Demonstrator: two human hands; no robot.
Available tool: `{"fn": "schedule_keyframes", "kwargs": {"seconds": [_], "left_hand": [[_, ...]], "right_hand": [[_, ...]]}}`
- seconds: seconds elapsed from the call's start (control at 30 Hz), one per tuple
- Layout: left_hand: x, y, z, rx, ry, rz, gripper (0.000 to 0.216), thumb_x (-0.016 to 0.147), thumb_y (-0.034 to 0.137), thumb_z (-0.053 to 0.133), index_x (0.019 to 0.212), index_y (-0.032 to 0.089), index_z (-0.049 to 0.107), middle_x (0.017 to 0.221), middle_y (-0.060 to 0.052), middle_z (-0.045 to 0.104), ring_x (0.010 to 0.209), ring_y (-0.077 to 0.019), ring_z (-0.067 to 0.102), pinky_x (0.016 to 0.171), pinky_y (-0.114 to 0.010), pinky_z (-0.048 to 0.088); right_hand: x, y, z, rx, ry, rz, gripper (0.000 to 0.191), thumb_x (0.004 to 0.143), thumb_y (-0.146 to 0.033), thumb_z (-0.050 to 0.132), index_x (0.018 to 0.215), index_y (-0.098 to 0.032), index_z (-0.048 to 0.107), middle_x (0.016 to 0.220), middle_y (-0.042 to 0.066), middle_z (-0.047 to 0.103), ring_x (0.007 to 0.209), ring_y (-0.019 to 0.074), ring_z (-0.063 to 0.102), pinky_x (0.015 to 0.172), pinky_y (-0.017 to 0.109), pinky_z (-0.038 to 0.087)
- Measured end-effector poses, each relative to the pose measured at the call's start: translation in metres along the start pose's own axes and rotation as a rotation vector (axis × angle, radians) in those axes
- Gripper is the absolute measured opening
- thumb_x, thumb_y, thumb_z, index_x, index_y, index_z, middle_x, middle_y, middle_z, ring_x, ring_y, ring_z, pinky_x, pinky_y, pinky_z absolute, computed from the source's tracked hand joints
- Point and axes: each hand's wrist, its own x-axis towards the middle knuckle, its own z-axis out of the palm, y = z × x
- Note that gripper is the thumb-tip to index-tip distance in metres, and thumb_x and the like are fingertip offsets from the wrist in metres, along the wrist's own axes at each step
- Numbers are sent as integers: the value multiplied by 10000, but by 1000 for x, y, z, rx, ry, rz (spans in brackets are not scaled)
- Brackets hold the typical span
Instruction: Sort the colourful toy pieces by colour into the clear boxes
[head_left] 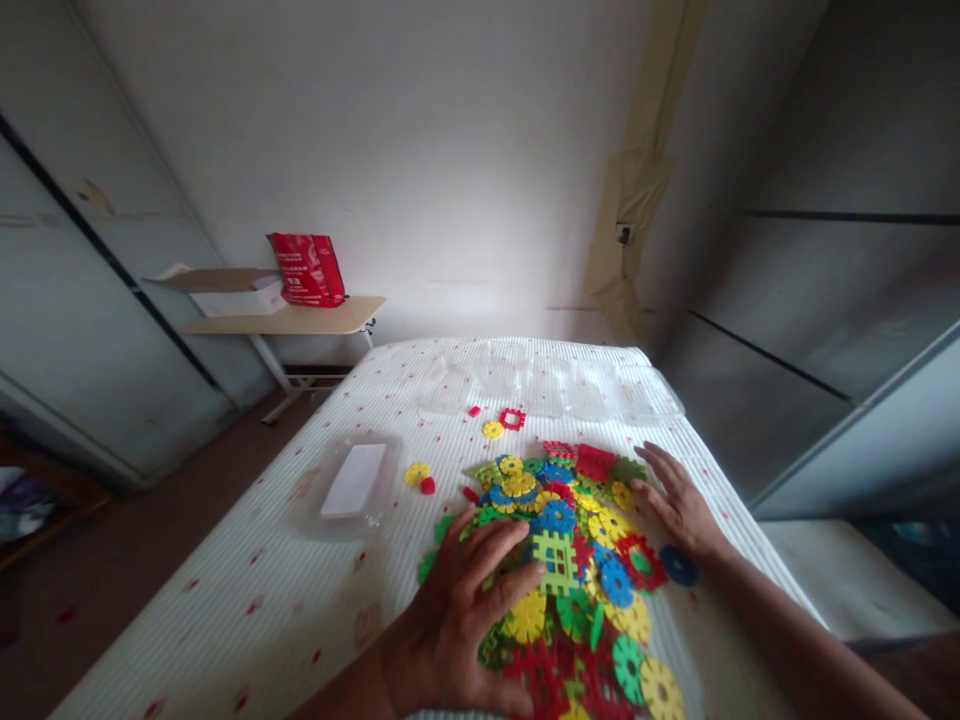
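Note:
A heap of plastic interlocking toy pieces lies on the bed, notched discs and square frames in yellow, blue, green and red. My left hand rests over the heap's left side with its fingers spread. Close to its fingertips is a light green window-shaped piece. At the heap's right edge, my right hand is open, its fingers pointing at the pieces. A blue disc lies by the right wrist. I see nothing held in either hand, though the left palm's underside is hidden.
Several clear plastic trays line the far side of the patterned bedsheet. On the left, a clear container holds a white rectangular thing. A few loose pieces, including a red square frame, lie beyond the heap. A side table bears a red bag.

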Motion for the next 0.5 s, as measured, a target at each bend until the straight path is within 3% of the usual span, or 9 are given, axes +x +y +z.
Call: {"fn": "schedule_keyframes", "kwargs": {"seconds": [0.1,0.27,0.5], "left_hand": [[-15,10,9,56,-56,-2,865,634,698,578,1379,346,313,1493,-119,232,1310,-393,289,1044,-648,149],[-21,7,24,88,-85,-45,871,648,705,555,1393,338,291,1513,-128,159,1321,-403,261,1031,-641,200],[-27,-10,17,189,-66,-92,687,742,399,602,1373,303,347,1505,-117,197,1324,-353,293,1062,-610,189]], "right_hand": [[14,3,10,30,-62,105,559,844,-542,372,1292,-224,473,1328,109,484,1248,270,416,1055,474,315],[21,-42,31,94,-214,22,542,812,-549,450,1221,-206,542,1219,94,572,1157,265,490,997,446,374],[20,-74,56,152,-253,-27,528,822,-512,471,1238,-191,519,1231,101,553,1170,243,467,1015,411,357]]}}
